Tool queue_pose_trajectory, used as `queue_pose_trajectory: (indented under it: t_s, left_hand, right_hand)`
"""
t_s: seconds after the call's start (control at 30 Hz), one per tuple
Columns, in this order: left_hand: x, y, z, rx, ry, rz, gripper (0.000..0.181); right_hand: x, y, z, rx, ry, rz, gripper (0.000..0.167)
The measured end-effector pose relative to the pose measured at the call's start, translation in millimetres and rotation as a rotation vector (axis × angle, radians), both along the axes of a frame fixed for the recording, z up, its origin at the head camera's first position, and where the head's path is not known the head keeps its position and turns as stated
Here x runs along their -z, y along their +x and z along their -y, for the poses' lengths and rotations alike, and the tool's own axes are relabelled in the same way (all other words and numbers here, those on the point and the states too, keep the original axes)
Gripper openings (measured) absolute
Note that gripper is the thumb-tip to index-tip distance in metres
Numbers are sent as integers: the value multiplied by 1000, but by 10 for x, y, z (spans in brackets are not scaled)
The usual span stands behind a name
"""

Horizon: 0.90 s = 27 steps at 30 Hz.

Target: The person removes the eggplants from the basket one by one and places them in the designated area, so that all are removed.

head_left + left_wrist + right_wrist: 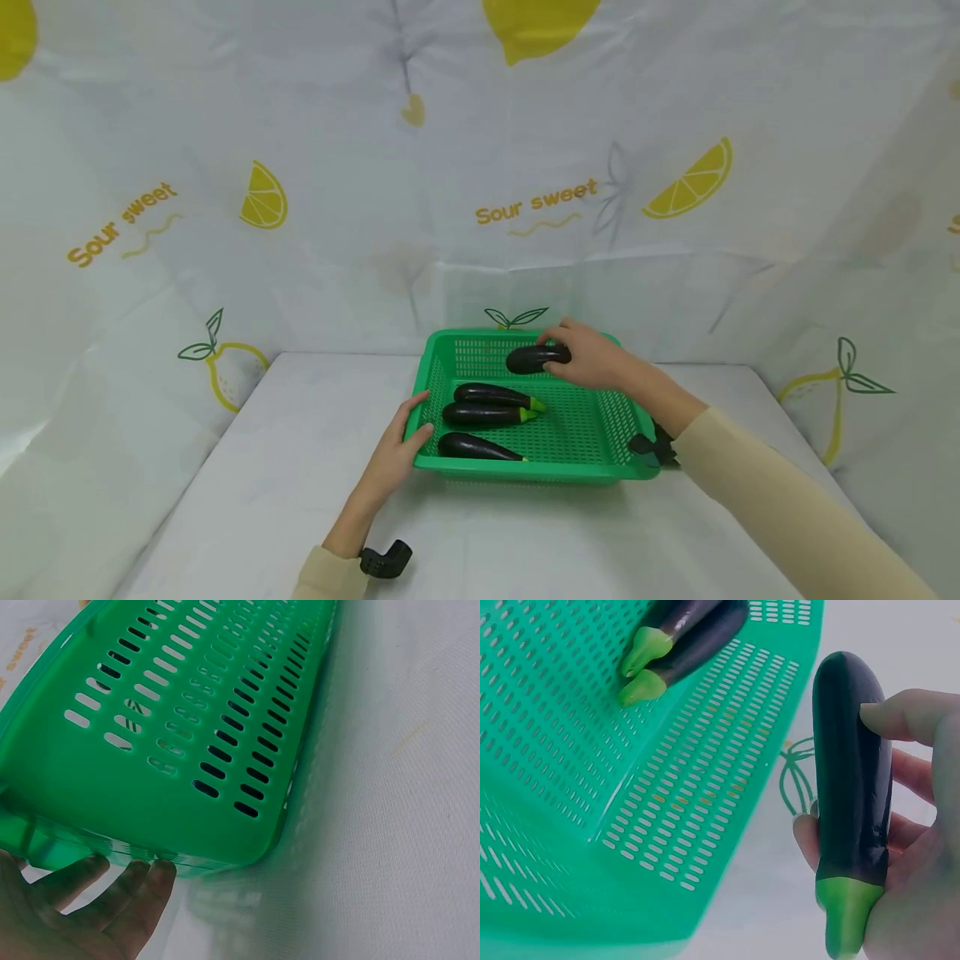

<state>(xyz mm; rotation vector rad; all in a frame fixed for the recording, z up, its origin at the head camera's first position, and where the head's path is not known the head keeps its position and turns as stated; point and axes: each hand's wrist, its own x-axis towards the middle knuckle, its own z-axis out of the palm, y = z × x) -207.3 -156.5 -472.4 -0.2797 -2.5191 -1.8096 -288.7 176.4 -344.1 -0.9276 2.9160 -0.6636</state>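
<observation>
My right hand (588, 357) grips a dark purple eggplant (528, 359) above the back of the green plastic basket (525, 471). In the right wrist view, thumb and fingers wrap round this eggplant (847, 772), its green stem end pointing down. Three more eggplants lie inside the basket: two side by side, one (491, 393) behind the other (483, 414), and a third (476, 447) near the front wall. At the basket's left side, my left hand (393, 454) holds the rim. The left wrist view has its fingers (139, 900) against the outer wall.
The basket stands on a white-covered table (300, 467). Behind it hangs a white cloth (345, 208) printed with lemons and lettering. Black wrist straps (386, 559) show on both arms.
</observation>
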Motion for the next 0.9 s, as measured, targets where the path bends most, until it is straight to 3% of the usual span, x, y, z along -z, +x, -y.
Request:
queue_pose_trajectory:
  t_s: [0.27,0.9]
  left_hand:
    - [-32,14,-10,7,19,3,53]
    - [-15,12,-2,7,8,-5,52]
  right_hand:
    - [-59,157,-118,-17,-54,-9,32]
    - [-104,416,-611,73,-141,-29,36]
